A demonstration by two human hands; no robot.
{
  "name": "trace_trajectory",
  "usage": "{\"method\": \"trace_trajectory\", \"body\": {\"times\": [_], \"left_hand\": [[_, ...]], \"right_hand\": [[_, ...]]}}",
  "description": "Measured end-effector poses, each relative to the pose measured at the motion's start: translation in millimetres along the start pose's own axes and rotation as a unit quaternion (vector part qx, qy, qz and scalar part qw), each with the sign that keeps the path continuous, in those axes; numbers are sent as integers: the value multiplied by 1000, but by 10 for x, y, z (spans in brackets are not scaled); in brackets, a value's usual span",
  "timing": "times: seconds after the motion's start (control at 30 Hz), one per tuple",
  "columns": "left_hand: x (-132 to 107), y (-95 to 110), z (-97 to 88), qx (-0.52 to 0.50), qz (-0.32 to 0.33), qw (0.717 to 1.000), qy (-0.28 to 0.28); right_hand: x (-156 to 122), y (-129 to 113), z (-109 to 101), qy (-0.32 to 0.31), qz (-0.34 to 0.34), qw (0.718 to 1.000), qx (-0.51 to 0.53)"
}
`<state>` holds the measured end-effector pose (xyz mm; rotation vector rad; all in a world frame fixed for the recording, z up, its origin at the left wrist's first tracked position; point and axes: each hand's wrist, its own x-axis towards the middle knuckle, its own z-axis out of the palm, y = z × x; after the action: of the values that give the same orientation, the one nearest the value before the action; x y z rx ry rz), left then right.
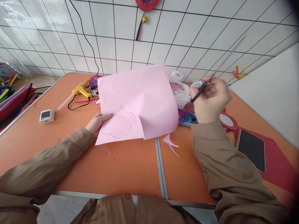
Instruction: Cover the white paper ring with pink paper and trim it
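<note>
My left hand [97, 122] pinches the left edge of a pink paper sheet [142, 96] and holds it up off the orange table [93, 161]. A wavy pencil outline [119, 124] is drawn on the sheet's lower left part. My right hand [210, 99] is raised to the right of the sheet, closed round the black handles of a pair of scissors [218, 70]. The blades point up and to the right and are blurred. A pink paper scrap [171, 144] lies on the table below the sheet.
A yellow glue gun [80, 90] with its black cord lies behind the sheet. A small white device [46, 115] sits at the left, beside coloured pipe cleaners [11, 99]. A white plastic bag [181, 91], a red hand mirror [227, 120] and a black tablet [252, 149] on red paper lie at the right.
</note>
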<state>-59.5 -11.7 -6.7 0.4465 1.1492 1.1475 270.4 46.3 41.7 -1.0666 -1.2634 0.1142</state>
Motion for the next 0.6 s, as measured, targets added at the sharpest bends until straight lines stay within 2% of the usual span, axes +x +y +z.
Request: {"method": "trace_trajectory", "body": {"times": [0.03,0.1,0.17,0.23,0.33,0.4,0.6], "left_hand": [[0,6,5,-5,0,1000,6],[5,18,9,-13,10,1000,17],[21,22,0,-24,34,999,28],[40,18,-20,-36,71,996,31],[60,6,-55,-41,121,991,25],[65,2,-74,-41,136,990,22],[89,-3,-108,-45,144,988,34]], "right_hand": [[-16,-108,-43,-27,-13,999,19],[-79,-340,-113,-150,57,981,112],[-171,-523,-141,-309,157,919,189],[-270,-605,-124,-412,226,853,228],[-395,-562,-50,-539,299,745,254],[-456,-494,0,-583,327,700,251],[-516,-392,49,-616,359,662,230]]}}
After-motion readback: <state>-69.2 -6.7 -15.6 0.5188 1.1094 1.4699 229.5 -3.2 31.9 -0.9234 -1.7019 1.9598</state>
